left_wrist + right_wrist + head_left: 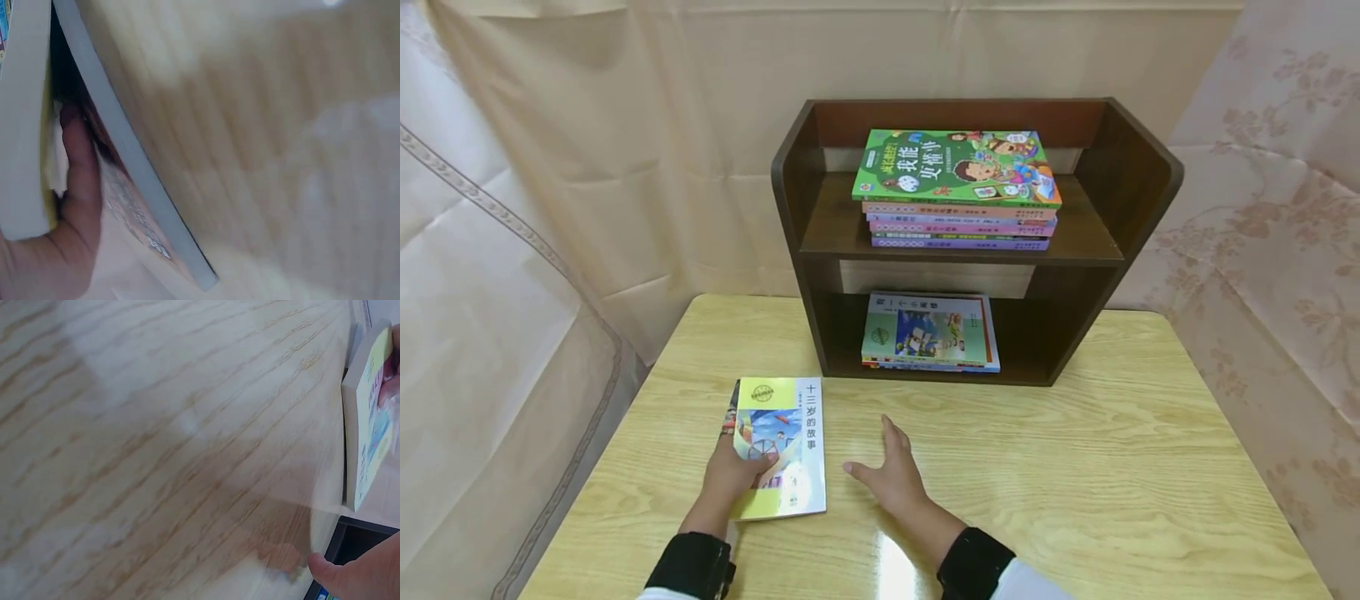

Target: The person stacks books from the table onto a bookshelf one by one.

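In the head view my left hand (pixel 730 471) grips the left edge of a yellow and white paperback book (pixel 805 492), its thumb across the cover picture. The left wrist view shows the fingers of that hand (pixel 78 181) curled under this book (pixel 22 144). A second book (pixel 144 175) lies below them, apart from the gripped one at this edge; only a dark strip of it shows in the head view. To the right, my right hand (pixel 895 475) holds nothing, thumb and fingers spread. Its thumb (pixel 340 572) shows low in the right wrist view.
A dark brown two-tier shelf (pixel 962 258) stands at the back of the wooden table (pixel 1075 467). On its upper tier is a stack of books with a green one (pixel 955 167) on top. A smaller stack (pixel 928 333) lies on the lower tier. Curtains (pixel 625 150) hang behind.
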`<action>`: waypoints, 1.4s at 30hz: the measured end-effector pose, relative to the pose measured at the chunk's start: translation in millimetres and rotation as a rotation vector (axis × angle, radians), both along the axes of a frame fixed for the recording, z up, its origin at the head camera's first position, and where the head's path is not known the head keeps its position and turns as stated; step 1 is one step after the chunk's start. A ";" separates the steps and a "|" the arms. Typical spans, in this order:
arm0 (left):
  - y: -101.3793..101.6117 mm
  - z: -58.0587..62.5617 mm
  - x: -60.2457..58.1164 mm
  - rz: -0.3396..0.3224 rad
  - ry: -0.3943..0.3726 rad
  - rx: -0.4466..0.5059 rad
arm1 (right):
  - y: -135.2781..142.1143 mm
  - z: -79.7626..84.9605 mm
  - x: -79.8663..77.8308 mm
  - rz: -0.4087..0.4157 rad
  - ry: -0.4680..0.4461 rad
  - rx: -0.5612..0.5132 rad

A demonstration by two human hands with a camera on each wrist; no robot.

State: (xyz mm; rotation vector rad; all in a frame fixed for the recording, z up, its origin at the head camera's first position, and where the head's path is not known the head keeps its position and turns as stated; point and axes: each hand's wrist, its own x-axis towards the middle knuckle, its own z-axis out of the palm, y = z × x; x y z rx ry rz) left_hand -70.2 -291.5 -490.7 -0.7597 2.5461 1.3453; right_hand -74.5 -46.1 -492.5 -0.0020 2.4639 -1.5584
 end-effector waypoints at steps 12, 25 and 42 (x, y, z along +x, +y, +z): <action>10.1 8.2 15.3 -0.021 0.185 0.062 | 9.1 7.3 -7.3 0.066 -0.028 -0.111; 47.4 38.0 24.1 -0.019 0.301 0.209 | 5.3 19.3 -0.4 0.164 -0.070 -0.255; 94.6 40.5 15.2 0.101 0.364 0.366 | 8.3 26.8 2.1 -0.026 -0.080 -0.361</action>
